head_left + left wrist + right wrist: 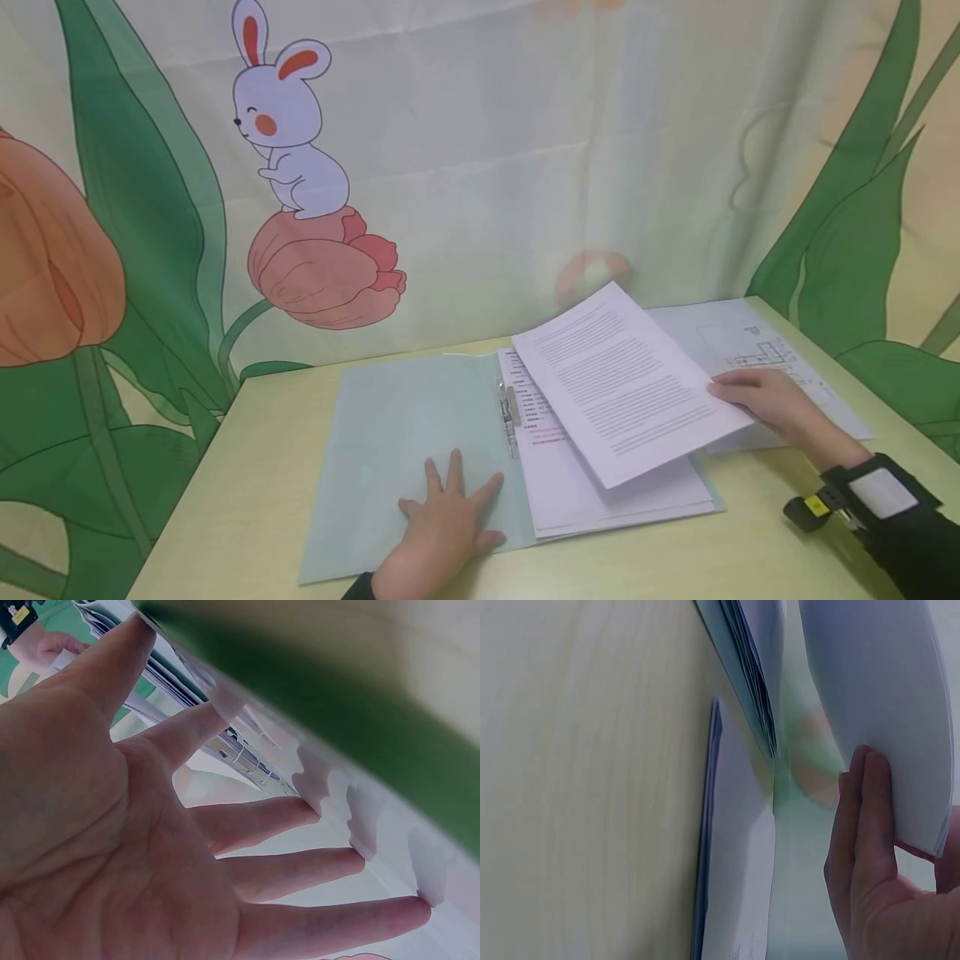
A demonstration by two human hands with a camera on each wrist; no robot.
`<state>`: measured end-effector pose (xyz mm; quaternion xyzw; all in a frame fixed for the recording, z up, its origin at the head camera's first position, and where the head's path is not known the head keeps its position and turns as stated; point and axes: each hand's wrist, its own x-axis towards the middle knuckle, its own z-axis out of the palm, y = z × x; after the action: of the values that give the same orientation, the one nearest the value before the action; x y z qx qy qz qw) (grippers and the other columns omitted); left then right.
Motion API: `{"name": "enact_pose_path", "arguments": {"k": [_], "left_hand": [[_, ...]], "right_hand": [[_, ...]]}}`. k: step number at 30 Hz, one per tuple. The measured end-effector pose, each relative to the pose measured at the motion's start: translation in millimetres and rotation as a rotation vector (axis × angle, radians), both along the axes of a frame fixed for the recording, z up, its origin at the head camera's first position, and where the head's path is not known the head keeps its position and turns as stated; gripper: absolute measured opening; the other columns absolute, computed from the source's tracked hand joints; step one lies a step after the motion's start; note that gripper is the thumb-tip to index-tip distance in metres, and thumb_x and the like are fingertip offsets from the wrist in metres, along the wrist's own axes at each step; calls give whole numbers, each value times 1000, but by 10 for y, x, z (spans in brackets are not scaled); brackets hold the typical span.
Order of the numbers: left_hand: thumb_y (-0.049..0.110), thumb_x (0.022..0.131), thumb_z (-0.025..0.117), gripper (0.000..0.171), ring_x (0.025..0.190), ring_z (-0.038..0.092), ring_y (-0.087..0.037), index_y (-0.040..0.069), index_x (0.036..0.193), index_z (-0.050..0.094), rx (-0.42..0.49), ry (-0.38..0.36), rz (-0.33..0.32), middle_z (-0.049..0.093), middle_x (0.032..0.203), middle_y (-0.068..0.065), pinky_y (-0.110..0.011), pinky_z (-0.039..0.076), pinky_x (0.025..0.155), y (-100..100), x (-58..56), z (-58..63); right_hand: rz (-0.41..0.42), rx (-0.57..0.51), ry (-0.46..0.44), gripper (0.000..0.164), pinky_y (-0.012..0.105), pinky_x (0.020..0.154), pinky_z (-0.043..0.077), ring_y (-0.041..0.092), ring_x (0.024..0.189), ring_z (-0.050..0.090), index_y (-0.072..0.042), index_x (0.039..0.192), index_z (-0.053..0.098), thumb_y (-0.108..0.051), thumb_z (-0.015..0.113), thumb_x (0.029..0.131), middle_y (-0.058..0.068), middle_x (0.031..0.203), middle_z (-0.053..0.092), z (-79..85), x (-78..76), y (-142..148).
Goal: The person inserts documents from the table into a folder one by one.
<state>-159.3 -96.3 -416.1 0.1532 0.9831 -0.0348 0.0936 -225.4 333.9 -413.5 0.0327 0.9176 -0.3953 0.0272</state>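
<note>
A pale green folder (405,400) lies spread on the table, with a metal ring clip (508,417) along its spine. My left hand (446,521) rests on the folder's left cover, fingers spread; the left wrist view shows only the fingertips touching it. My right hand (772,400) pinches the right edge of a printed sheet (622,383), thumb on one face and fingers on the other. This sheet is tilted and raised over the stack of papers (600,508) in the folder. In the right wrist view the sheet (889,697) hangs well above the table.
Right of the folder lies another paper pile (817,400) with a line drawing on top, partly behind my right hand. The pale wooden table (240,483) meets a printed curtain (480,167) at its back edge. A black device (873,496) is strapped to my right wrist.
</note>
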Motion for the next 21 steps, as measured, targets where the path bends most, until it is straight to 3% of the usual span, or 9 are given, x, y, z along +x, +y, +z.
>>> {"name": "enact_pose_path", "arguments": {"k": [13, 21], "left_hand": [[66, 84, 60, 67, 134, 28, -55, 41, 144, 47, -19, 12, -7, 28, 153, -21, -74, 36, 79, 1, 19, 8], [66, 84, 61, 67, 135, 27, -54, 41, 144, 46, -26, 4, 0, 27, 153, -21, -74, 36, 79, 8, 16, 11]], "right_hand": [[7, -30, -30, 58, 27, 77, 42, 43, 111, 53, 16, 130, 50, -34, 55, 101, 35, 129, 48, 19, 30, -161], [10, -47, -52, 56, 24, 70, 45, 30, 97, 61, 15, 129, 51, -32, 56, 101, 33, 125, 51, 19, 67, -243]]}}
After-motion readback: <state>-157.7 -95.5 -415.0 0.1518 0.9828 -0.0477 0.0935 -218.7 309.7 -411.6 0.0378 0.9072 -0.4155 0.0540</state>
